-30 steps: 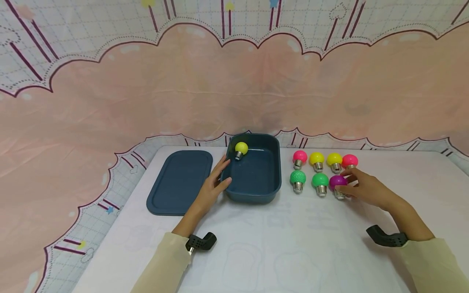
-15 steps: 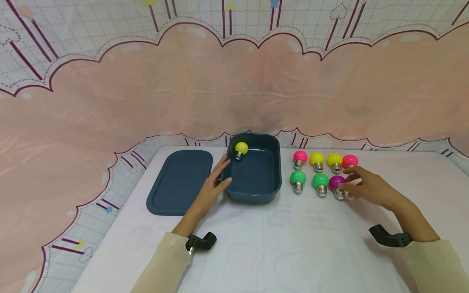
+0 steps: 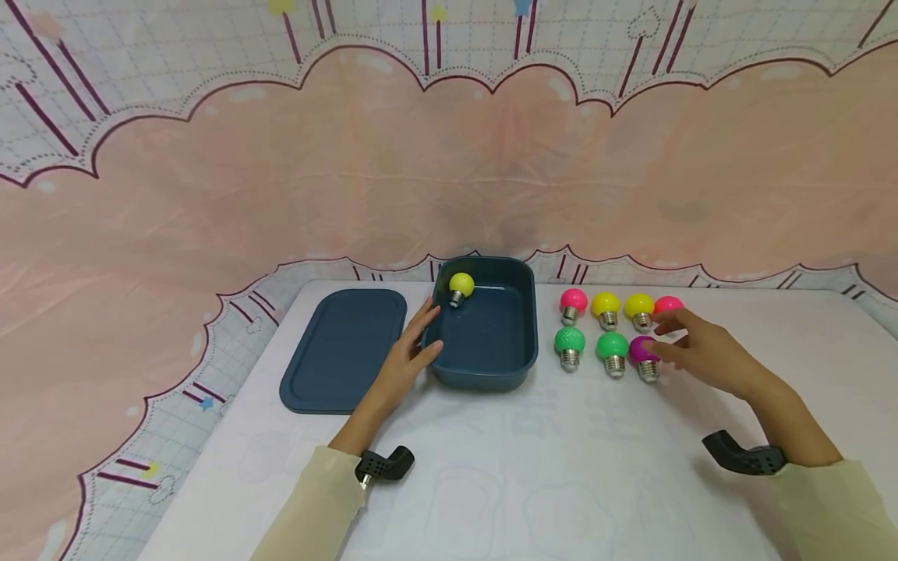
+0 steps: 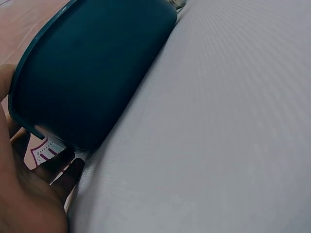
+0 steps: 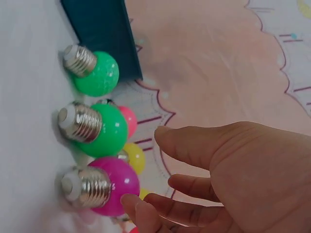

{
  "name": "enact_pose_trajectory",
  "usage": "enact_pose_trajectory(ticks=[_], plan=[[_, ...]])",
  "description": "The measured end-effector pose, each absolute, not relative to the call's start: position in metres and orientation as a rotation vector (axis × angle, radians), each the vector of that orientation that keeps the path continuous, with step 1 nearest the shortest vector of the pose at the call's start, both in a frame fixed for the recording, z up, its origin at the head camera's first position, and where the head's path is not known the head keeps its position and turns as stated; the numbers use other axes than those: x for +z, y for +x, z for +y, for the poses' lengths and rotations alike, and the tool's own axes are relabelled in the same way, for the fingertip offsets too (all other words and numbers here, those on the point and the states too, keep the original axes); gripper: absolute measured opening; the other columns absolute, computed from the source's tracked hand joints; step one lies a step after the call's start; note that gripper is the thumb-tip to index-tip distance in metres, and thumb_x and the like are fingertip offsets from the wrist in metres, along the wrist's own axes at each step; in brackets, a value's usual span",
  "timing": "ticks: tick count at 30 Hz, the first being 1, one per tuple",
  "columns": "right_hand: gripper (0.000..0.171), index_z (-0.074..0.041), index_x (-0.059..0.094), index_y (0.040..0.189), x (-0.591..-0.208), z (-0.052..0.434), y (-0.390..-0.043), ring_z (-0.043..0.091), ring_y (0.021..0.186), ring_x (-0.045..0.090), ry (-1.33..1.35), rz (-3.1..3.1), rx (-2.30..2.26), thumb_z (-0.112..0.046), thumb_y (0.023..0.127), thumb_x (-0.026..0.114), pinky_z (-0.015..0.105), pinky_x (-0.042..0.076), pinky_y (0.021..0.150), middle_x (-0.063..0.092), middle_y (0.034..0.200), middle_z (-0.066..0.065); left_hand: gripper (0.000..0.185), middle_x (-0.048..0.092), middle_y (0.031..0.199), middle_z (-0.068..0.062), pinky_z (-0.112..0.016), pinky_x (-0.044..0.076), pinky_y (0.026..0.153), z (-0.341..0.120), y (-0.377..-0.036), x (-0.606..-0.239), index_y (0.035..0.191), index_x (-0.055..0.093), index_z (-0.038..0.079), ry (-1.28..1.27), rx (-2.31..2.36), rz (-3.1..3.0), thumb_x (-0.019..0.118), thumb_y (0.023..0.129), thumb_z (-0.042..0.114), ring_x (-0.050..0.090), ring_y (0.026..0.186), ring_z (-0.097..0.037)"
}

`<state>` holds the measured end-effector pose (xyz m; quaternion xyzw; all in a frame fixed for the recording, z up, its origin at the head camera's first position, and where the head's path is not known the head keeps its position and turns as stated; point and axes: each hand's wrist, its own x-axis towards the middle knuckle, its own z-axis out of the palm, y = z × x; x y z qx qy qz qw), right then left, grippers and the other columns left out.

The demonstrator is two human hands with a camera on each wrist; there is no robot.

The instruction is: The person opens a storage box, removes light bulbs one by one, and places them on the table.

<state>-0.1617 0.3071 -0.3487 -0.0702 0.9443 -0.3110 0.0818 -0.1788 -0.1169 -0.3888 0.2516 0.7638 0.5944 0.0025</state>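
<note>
My left hand (image 3: 407,354) rests against the left side of a dark blue plastic box (image 3: 484,378), fingers spread along its wall. In the left wrist view, the box (image 4: 92,73) fills the upper left beside the left hand (image 4: 29,184). One yellow light bulb (image 3: 461,285) lies inside the box. Over at the right, my right hand (image 3: 705,354) hovers by a purple light bulb (image 3: 645,354), thumb apart from the fingers. The right wrist view shows nothing held in the right hand (image 5: 218,179); one fingertip overlaps the purple bulb (image 5: 119,184), and contact is unclear.
A dark blue lid (image 3: 344,351) lies flat left of the box. Two green bulbs (image 3: 613,347) stand left of the purple one. Behind them is a row of pink (image 3: 573,300) and yellow bulbs (image 3: 606,305). A patterned cloth (image 3: 491,171) hangs behind the white table (image 3: 526,467).
My right hand has drawn back and lifted slightly from the purple bulb, its fingers loosening. The left hand and the box stay where they were.
</note>
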Motion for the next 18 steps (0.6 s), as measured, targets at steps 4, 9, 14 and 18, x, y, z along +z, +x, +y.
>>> enact_pose_trajectory(ticks=[4,9,14,18], plan=[[0.061,0.005,0.041,0.132,-0.337,0.291,-0.162,0.040,0.103,0.056,-0.264,2.876,-0.911,-0.036,0.093,0.062,0.043,0.054,0.075,0.052,0.123,0.028,0.053,0.010,0.158,-0.018,-0.056,0.018,0.110,-0.118,-0.178,-0.389,0.147,0.029,-0.004,0.792,1.870,2.403,0.048,0.099,0.002,0.008,0.144,-0.033],[0.062,0.001,0.038,0.138,-0.319,0.268,-0.167,0.041,0.107,0.055,-0.375,2.899,-0.931,-0.034,0.093,0.062,0.046,0.054,0.078,0.053,0.125,0.026,0.054,0.009,0.158,-0.018,-0.056,0.018,0.110,-0.118,-0.177,-0.389,0.147,0.028,-0.005,0.781,1.868,2.402,0.048,0.098,0.001,0.008,0.144,-0.034],[0.061,-0.002,0.039,0.138,-0.306,0.242,-0.174,0.038,0.106,0.057,-0.454,2.886,-0.955,-0.034,0.093,0.063,0.045,0.054,0.078,0.053,0.127,0.023,0.054,0.010,0.158,-0.016,-0.055,0.019,0.110,-0.119,-0.178,-0.389,0.148,0.028,-0.002,0.768,1.857,2.406,0.048,0.098,0.002,0.008,0.144,-0.032],[0.061,-0.004,0.040,0.139,-0.302,0.221,-0.182,0.037,0.107,0.058,-0.494,2.856,-0.987,-0.033,0.091,0.065,0.043,0.055,0.077,0.053,0.127,0.021,0.054,0.009,0.158,-0.014,-0.054,0.019,0.110,-0.119,-0.180,-0.393,0.149,0.029,-0.001,0.776,1.865,2.397,0.049,0.099,0.004,0.008,0.144,-0.030]])
